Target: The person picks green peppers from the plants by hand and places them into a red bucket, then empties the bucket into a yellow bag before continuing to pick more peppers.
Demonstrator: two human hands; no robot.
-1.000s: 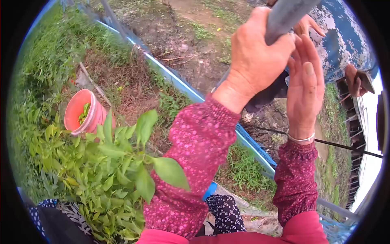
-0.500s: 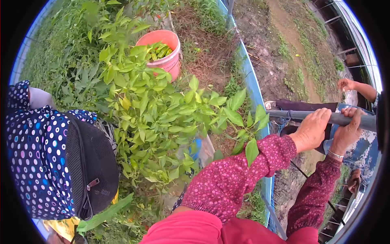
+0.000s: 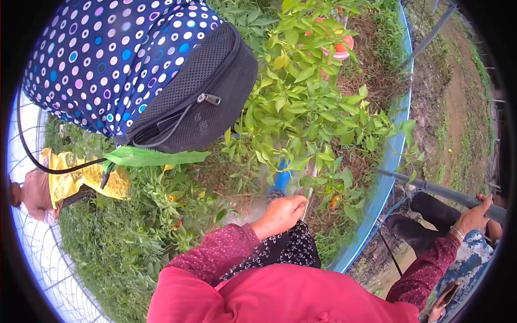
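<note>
My right hand (image 3: 473, 218) is wrapped round a grey pole (image 3: 452, 198) at the right, with a bracelet at its wrist. My left hand (image 3: 283, 216) is loosely closed in front of my body, away from the pole, and nothing shows in its fingers. Just beyond it lie a blue object (image 3: 282, 175), partly covered by leaves, and dark patterned trousers (image 3: 296, 242). Leafy pepper plants (image 3: 301, 107) spread ahead of the hand. Beside it, low on a plant, hangs an orange-red pepper (image 3: 335, 201).
Blue netting (image 3: 396, 145) edges the plants at the right. A pink bucket (image 3: 343, 47) stands at the back, partly behind leaves. Navy polka-dot cloth (image 3: 124, 59) with a black mesh pouch (image 3: 199, 97) fills the upper left. Another person's legs (image 3: 431, 215) are beyond the pole.
My left hand has let go of the pole and moved left, in front of my body. My right hand is still on the pole. The view has swung, bringing the polka-dot cloth closer.
</note>
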